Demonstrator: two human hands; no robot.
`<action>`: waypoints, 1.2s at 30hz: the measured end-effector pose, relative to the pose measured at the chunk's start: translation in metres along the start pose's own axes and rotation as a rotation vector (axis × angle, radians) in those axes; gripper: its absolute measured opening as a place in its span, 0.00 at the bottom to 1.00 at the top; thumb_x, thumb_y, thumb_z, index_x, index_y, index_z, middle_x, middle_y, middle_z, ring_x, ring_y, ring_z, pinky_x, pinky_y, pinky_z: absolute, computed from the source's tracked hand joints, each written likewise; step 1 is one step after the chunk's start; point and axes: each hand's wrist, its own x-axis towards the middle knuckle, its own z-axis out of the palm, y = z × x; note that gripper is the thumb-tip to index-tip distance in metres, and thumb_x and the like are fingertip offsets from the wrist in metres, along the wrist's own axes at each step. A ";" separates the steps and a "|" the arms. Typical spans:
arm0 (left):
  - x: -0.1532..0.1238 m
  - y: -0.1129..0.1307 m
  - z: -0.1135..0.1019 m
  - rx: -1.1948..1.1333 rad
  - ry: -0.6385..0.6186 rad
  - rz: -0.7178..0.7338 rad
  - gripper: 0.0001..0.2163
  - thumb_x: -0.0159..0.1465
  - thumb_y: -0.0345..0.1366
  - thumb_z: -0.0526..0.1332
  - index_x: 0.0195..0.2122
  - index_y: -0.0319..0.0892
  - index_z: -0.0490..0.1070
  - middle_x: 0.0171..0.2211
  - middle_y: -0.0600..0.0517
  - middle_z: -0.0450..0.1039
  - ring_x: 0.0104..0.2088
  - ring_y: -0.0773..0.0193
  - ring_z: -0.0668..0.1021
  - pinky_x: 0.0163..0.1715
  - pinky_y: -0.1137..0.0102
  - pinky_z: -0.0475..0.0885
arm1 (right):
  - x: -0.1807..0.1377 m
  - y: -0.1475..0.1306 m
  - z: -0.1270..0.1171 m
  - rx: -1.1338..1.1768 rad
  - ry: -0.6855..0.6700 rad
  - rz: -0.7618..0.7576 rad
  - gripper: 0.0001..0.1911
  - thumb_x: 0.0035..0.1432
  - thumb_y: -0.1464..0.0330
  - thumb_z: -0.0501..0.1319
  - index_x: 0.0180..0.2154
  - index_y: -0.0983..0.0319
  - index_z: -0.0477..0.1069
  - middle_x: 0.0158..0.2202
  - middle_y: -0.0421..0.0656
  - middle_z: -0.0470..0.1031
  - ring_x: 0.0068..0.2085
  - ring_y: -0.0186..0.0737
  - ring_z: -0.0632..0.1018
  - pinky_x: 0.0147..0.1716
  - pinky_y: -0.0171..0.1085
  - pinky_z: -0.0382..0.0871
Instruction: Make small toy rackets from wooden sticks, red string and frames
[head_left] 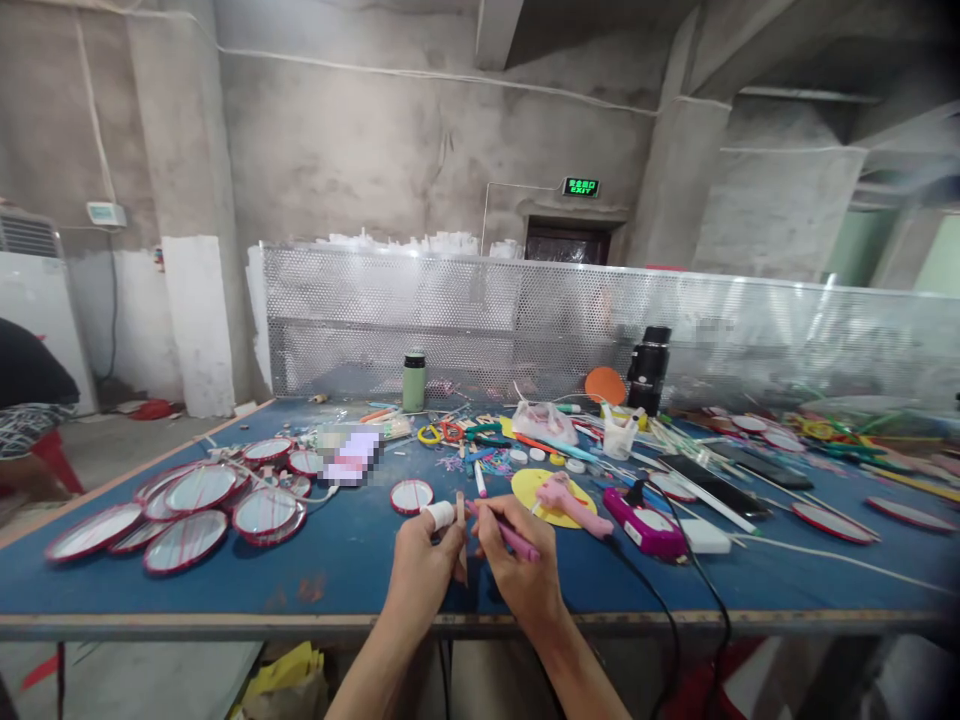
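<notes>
My left hand (426, 565) pinches a thin, flat wooden stick (461, 570), held upright near the table's front edge. A white wrap or sleeve (440, 514) shows at that hand's fingers; I cannot tell which. In my right hand (521, 570) is a pink marker pen (519, 541), gripped as for writing. Its tip is close to the stick, but whether they touch is unclear. Just beyond both hands lies a white marker with a pink end (480, 482). A small round mirror (411, 496) with a red rim rests to the left of it.
Several red-rimmed mirrors (186, 541) are piled at left beside a phone (352, 458). At right, a pink glue gun (566, 498) lies on a yellow disc (525, 488), next to a purple device (646, 525) with black cables. A green bottle (413, 384) and black flask (649, 372) stand behind.
</notes>
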 end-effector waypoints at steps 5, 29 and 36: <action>-0.001 0.005 0.000 0.001 -0.014 0.000 0.14 0.62 0.45 0.59 0.26 0.39 0.70 0.14 0.57 0.65 0.15 0.68 0.69 0.17 0.76 0.62 | 0.000 0.001 0.001 -0.004 0.003 -0.001 0.10 0.64 0.68 0.56 0.32 0.62 0.73 0.27 0.41 0.76 0.24 0.34 0.78 0.24 0.29 0.72; 0.000 0.000 0.000 0.010 -0.003 0.011 0.16 0.63 0.46 0.58 0.24 0.40 0.68 0.13 0.57 0.66 0.15 0.68 0.70 0.17 0.76 0.62 | 0.003 -0.001 0.002 -0.015 -0.012 -0.039 0.10 0.64 0.69 0.56 0.32 0.63 0.73 0.27 0.41 0.76 0.25 0.34 0.78 0.27 0.30 0.72; -0.001 0.000 0.001 0.018 -0.003 0.023 0.16 0.63 0.46 0.59 0.23 0.40 0.68 0.13 0.56 0.67 0.15 0.68 0.70 0.17 0.76 0.63 | 0.002 -0.001 0.000 0.000 -0.021 -0.037 0.09 0.64 0.69 0.56 0.33 0.62 0.73 0.27 0.41 0.77 0.25 0.33 0.78 0.27 0.30 0.71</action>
